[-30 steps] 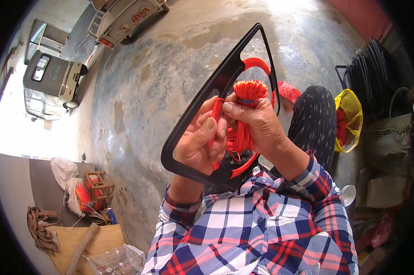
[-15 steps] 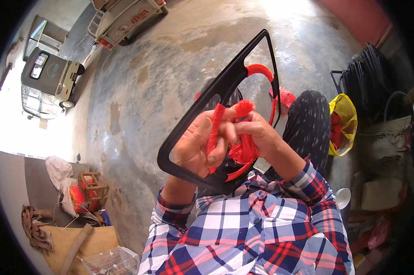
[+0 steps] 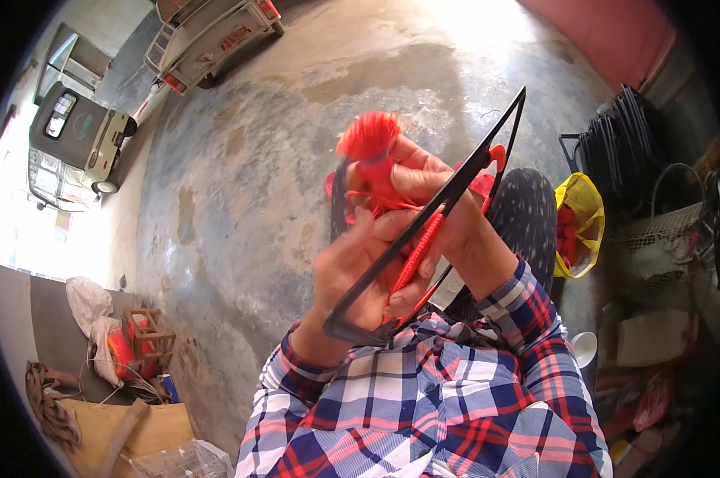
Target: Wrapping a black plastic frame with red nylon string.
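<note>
Head view: left hand grips the lower rail of a black triangular frame, fingers closed on it. Right hand is closed on a bundle of red cord held above the frame. Bare concrete floor lies open ahead; a yellow bag sits at right.

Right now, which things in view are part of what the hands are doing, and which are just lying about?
In hand:
- black triangular frame, gripped by left hand
- red cord, held by right hand

Lying about:
- yellow bag of red material
- stack of black frames
- white cup
- small wooden stool
- parked vehicles
</note>
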{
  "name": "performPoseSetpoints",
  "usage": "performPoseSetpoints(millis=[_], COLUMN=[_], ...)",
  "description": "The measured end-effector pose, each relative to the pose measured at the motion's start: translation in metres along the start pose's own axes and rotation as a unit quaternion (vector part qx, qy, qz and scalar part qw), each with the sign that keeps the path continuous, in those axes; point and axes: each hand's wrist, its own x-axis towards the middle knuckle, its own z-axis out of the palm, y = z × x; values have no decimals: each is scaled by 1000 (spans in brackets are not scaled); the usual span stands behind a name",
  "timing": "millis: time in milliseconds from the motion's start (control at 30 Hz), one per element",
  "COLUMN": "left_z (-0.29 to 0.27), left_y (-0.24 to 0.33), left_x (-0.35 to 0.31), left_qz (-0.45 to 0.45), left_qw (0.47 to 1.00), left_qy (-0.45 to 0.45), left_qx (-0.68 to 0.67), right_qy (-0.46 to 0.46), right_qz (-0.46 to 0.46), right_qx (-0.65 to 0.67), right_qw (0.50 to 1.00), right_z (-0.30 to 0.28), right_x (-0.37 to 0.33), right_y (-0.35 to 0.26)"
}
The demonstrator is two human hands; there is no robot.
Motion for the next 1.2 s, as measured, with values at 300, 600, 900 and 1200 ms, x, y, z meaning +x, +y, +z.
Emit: performPoseSetpoints(millis=[300,600,900,1200], left_z=[-11,-48,-46,-66], left_y=[-3,12,14,25], left_x=[7,11,2,-7], left_qz=[-5,278,204,191], left_qw=[991,953,974,979], left_qy=[-54,40,57,-12], left_qx=[-125,113,86,73], right_qy=[-98,95,94,281], right_qz=[66,29,-282,-299], right_qx=[-304,-417,-660,-157], right_qw=[945,903,690,898], right_z=[-10,-1,23,12], right_x=[7,-65,-41,-40], right_y=[-22,14,16,-74])
